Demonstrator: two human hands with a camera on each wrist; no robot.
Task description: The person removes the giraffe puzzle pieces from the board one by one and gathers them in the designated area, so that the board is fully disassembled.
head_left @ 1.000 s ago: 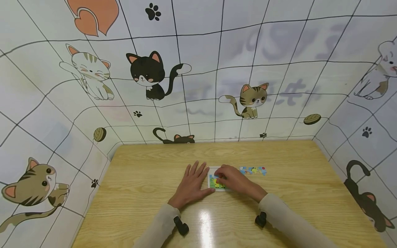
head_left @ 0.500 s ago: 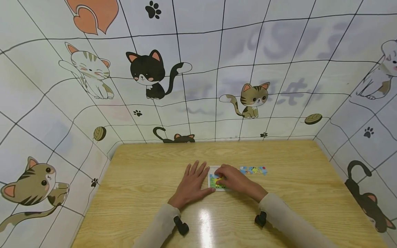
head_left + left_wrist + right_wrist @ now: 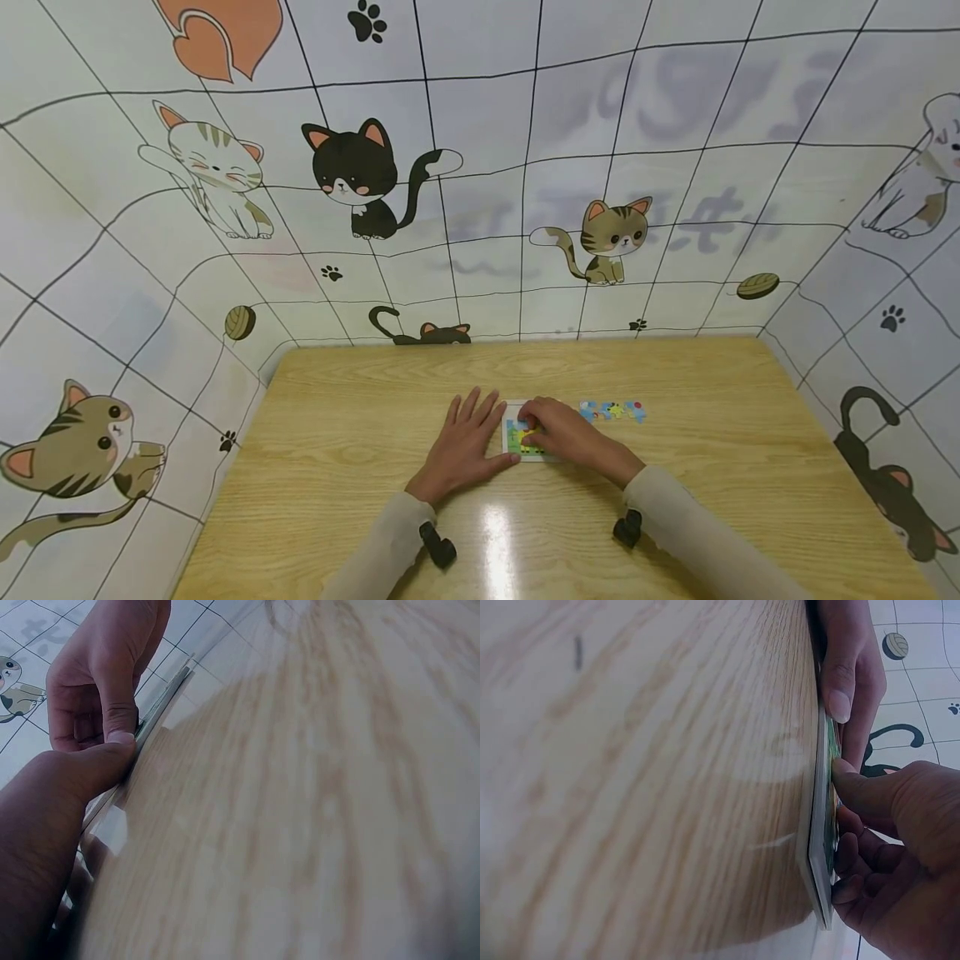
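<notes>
A white-framed jigsaw puzzle with a green, yellow and blue picture lies on the table. Along its left edge my left hand rests flat with spread fingers, the thumb on the frame's lower left corner. My right hand is over the board's right part, fingers curled, thumb and forefinger pinching a puzzle piece on the picture; the hand hides most of that piece. In the right wrist view, the right thumb touches the picture side of the thin board, and the left thumb lies at its far end.
Several loose jigsaw pieces, blue with yellow and red, lie right of the board, just beyond the right hand. The wooden table meets a wall sheet printed with cats at its back and sides.
Right thumb and forefinger have drawn slightly closer together over the picture. The left hand, the board and the loose pieces stay in place.
</notes>
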